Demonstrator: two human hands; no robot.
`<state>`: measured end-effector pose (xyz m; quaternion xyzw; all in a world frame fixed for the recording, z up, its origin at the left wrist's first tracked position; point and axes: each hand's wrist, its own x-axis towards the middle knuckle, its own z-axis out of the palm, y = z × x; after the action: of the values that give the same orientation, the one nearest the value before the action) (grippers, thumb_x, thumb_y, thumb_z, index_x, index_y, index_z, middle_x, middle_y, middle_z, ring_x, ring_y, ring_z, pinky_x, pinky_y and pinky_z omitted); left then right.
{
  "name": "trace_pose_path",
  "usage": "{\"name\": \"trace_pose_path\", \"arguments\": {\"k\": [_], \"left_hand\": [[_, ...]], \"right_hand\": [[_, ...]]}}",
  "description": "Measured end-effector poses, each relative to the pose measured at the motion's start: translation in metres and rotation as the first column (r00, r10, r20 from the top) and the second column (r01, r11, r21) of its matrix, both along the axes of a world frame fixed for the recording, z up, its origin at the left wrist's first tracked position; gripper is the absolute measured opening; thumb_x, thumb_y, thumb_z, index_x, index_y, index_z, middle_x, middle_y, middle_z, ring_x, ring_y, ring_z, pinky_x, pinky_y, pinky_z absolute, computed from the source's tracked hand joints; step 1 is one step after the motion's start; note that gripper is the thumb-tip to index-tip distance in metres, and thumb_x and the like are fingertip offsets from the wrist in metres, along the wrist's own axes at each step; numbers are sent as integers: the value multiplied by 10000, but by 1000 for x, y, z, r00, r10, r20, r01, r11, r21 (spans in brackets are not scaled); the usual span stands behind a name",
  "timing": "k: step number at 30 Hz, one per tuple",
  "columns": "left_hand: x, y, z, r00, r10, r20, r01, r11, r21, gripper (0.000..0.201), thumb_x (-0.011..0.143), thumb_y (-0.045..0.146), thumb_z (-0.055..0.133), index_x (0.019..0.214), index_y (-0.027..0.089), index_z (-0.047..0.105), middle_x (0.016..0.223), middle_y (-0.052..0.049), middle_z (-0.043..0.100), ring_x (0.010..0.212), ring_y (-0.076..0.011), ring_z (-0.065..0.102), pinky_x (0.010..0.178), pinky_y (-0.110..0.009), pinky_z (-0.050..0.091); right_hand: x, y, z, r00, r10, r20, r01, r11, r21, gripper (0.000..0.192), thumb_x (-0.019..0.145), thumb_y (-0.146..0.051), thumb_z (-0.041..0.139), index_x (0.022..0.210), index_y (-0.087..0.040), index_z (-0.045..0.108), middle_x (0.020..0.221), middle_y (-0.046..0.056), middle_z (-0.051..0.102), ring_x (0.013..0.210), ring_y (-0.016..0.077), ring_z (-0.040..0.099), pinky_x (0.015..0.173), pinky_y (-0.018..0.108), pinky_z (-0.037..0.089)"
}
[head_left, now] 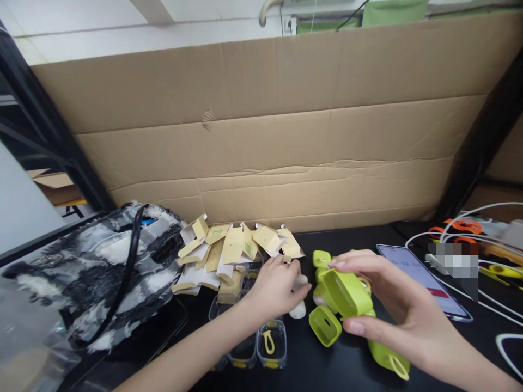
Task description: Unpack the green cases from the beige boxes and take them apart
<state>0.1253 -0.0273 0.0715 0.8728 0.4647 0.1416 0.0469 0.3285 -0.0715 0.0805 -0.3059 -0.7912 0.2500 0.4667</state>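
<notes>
My right hand (392, 305) grips a lime-green silicone earbud case cover (347, 294), its hollow opening turned toward me, thumb below and fingers above. More green covers lie beneath and around it, among them a small cap (326, 325) and a piece with a pale loop strap (388, 356). My left hand (280, 286) is closed with curled fingers on a white rounded earbud case (301, 282); its fingertips are partly hidden. Just below that hand lies another white rounded piece (298, 310). Clear plastic boxes (272, 365) stand under my left forearm, one with a yellow loop strap (268, 342) inside.
Opened small yellow cartons (235, 245) are heaped behind my left hand. A bundle in grey-black torn wrapping (118, 261) with a black strap sits at left. At right lie a phone (417, 277), white cables (486, 296) and orange-handled scissors (466, 225). A cardboard panel (278, 136) closes the back.
</notes>
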Motion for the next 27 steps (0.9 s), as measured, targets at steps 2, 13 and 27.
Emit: {"name": "trace_pose_path", "arguments": {"k": [2,13,27], "left_hand": [[2,2,-3,1000,13,-11,-13,1000,7,236,860,328,497,881,132,627,805,-125,645,936,-345,556,852,-492,431],[-9,-29,7,963,13,269,17,994,-109,186,921,231,422,841,162,576,840,-57,622,812,-206,574,746,-328,461],[-17,-74,-25,52,612,789,507,665,-549,373,621,350,835,681,146,528,665,33,583,611,-67,532,595,-170,433]], "right_hand": [[0,0,-1,1000,3,13,-3,1000,-1,449,799,-296,690,1184,-380,472,1174,16,552,1116,206,557,882,265,519],[-16,2,-16,986,-152,71,147,987,72,451,787,-306,691,1162,-355,445,1107,2,589,1053,182,596,875,268,518],[-39,-12,-29,994,69,88,-82,986,144,432,790,-277,710,1120,-312,435,1160,14,614,1073,126,618,906,167,487]]}}
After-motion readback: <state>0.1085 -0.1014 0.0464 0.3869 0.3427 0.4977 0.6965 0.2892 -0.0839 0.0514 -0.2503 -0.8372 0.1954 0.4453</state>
